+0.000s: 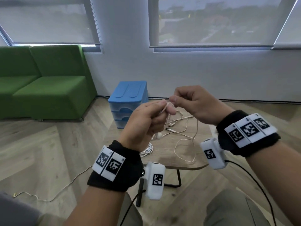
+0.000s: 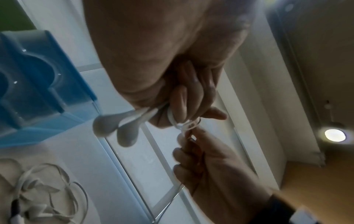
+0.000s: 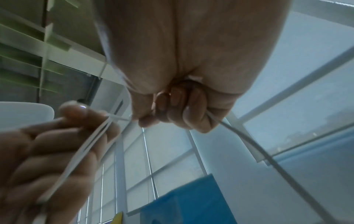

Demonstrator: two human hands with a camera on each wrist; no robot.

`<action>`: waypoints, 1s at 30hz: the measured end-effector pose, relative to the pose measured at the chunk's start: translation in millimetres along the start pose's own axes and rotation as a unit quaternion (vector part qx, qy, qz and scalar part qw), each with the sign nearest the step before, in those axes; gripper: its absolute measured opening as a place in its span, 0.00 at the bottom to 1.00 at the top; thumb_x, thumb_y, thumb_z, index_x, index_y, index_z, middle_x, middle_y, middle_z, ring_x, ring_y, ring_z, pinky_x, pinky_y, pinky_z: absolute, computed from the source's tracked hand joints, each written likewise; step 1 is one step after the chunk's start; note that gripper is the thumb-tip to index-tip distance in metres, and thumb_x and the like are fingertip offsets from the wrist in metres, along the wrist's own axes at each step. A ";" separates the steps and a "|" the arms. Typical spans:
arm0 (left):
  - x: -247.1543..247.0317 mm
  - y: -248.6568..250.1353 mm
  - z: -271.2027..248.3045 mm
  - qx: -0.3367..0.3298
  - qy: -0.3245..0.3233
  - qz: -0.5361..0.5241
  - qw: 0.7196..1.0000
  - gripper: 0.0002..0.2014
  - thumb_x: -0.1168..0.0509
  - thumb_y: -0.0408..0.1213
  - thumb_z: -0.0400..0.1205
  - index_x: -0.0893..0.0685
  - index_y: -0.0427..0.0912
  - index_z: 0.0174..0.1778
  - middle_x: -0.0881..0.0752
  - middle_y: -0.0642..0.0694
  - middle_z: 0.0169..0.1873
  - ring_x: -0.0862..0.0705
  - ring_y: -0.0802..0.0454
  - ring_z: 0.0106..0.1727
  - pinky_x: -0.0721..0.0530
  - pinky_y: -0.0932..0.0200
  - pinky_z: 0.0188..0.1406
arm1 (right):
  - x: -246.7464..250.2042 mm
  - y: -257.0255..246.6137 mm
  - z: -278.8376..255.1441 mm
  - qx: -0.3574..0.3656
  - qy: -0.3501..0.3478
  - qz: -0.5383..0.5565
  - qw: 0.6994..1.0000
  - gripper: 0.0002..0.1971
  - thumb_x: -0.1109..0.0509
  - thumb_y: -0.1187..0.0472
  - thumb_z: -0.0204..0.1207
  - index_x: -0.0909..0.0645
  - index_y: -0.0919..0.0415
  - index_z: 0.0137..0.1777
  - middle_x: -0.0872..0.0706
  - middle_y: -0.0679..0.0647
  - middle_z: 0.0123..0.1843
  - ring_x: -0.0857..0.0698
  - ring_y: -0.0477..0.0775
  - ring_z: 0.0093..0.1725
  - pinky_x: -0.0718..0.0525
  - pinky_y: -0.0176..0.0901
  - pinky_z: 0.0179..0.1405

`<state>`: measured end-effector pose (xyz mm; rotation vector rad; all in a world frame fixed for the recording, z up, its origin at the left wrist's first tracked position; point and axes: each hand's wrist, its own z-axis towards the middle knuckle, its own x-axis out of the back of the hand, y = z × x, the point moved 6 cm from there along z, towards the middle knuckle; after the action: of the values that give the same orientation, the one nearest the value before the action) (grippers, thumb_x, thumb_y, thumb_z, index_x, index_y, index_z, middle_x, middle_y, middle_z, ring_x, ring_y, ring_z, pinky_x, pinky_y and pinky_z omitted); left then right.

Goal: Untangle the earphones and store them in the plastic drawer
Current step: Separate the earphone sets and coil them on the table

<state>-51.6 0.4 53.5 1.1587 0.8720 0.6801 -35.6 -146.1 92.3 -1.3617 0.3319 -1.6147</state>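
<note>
Both hands are raised over the small table, working one white earphone cable (image 1: 167, 107). My left hand (image 1: 163, 109) grips a bunch of its strands, and two white earbuds (image 2: 118, 125) stick out beside the curled fingers (image 2: 182, 98). My right hand (image 1: 175, 100) pinches the same cable just right of the left, and a length (image 3: 268, 160) trails down from its fist. More tangled white earphones (image 1: 177, 128) lie on the table below. The blue plastic drawer unit (image 1: 128, 101) stands at the table's far left, drawers shut.
The wooden table (image 1: 192, 162) has thin black metal legs. A coiled white cable (image 1: 147, 150) lies near its left edge. A green sofa (image 1: 45, 82) stands at the left by the wall. A loose cord (image 1: 48, 197) runs over the wooden floor at the lower left.
</note>
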 end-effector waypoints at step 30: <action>7.6 23.1 -32.2 -0.072 0.087 -0.116 0.987 0.17 0.43 0.35 0.92 0.18 0.29 0.70 0.10 0.47 0.33 0.14 0.61 0.29 0.18 0.69 0.28 | -24.3 -13.8 -26.9 -0.010 -0.165 -0.116 0.979 0.14 0.35 0.56 0.89 0.18 0.55 0.39 0.22 0.42 0.32 0.25 0.41 0.34 0.27 0.35 0.40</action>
<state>-75.9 28.6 69.0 0.8610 1.0686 0.6476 -67.8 -129.6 78.3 -1.7035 -0.0101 -1.5374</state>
